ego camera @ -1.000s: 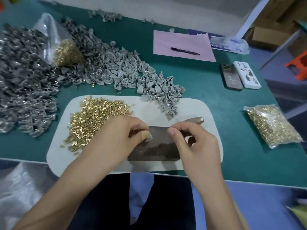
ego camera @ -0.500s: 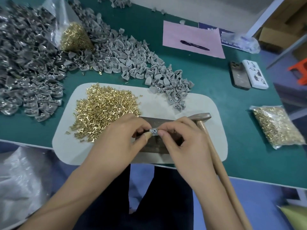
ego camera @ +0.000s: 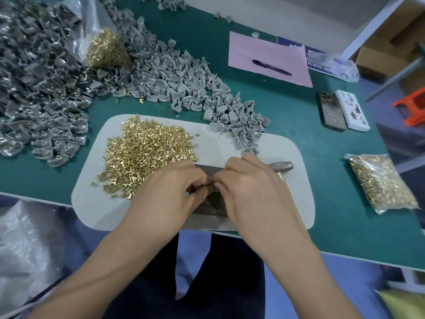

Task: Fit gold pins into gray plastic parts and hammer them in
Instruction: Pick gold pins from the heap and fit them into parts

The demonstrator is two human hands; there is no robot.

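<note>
Both hands meet over the metal block [ego camera: 210,204] on the white mat [ego camera: 285,157]: the left hand [ego camera: 170,194] and the right hand [ego camera: 248,192] each pinch something small between thumb and fingertips at the point where they touch. It is most likely a gray part with a pin going in, but the fingers hide it and I cannot tell which hand has which. The loose pins [ego camera: 147,155] lie heaped on the mat just left of the hands; the gray parts [ego camera: 184,88] spill across the counter [ego camera: 299,116] behind, their tail reaching the mat. The hammer [ego camera: 281,166] lies beside the right hand, untouched. A pin is probably light, hard and slick, easy to drop, so best pinched by its shank just under the head. The plastic part looks stiff and light; hold it by its broad sides, holes facing up.
</note>
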